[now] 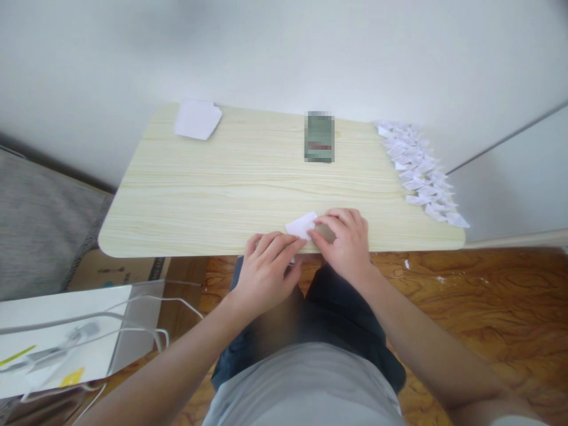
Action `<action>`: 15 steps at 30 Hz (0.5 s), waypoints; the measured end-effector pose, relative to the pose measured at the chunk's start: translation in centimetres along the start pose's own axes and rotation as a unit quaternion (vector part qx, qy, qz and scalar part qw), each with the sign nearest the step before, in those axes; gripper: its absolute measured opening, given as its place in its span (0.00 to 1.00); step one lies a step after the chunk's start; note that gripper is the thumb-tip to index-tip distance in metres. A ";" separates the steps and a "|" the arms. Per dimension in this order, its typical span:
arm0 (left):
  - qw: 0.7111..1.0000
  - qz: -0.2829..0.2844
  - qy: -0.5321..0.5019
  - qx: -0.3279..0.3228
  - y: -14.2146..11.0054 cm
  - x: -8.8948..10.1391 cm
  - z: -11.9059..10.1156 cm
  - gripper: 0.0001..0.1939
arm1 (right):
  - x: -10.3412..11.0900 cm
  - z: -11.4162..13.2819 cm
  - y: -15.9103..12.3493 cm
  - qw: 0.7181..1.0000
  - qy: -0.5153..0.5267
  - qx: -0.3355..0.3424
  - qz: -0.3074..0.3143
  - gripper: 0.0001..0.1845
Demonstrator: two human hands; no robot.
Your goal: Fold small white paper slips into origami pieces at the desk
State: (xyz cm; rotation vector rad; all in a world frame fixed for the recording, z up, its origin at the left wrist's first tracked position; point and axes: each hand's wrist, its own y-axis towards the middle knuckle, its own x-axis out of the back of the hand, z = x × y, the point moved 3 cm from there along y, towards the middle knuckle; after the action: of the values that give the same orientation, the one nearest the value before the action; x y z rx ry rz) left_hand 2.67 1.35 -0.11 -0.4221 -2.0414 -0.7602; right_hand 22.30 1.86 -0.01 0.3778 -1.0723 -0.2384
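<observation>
One white paper [300, 225], between left hand [268, 269] and right hand [346, 242], touching both

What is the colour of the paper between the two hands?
The paper is white; the head view shows it.

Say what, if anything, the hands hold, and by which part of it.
Paper: the right hand pinches its right end, while the left hand touches its near edge.

Pale grey top [310, 384], softly creased; dark navy bottoms [344, 313]; bare forearms [412, 322]; light sleeve edge [517, 419] on right.
</observation>
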 end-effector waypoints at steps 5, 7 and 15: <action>0.999 -0.029 -0.017 -0.003 0.5 0.7 0.8 0.18 | 0.2 0.0 -0.5 1.000 0.010 0.008 0.018 0.11; 0.999 -0.028 -0.019 -0.014 1.1 1.1 1.2 0.16 | 0.2 0.0 -0.4 1.000 0.010 0.007 0.021 0.10; 0.997 0.024 -0.052 -0.056 2.7 1.0 2.2 0.09 | 0.2 0.2 -0.3 0.999 0.024 0.026 0.033 0.06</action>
State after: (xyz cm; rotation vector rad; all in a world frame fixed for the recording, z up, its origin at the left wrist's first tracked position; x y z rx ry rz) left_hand 2.22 4.85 0.81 -0.5834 -2.0833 -0.8409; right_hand 22.22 1.45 0.07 0.3915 -1.0442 -0.1423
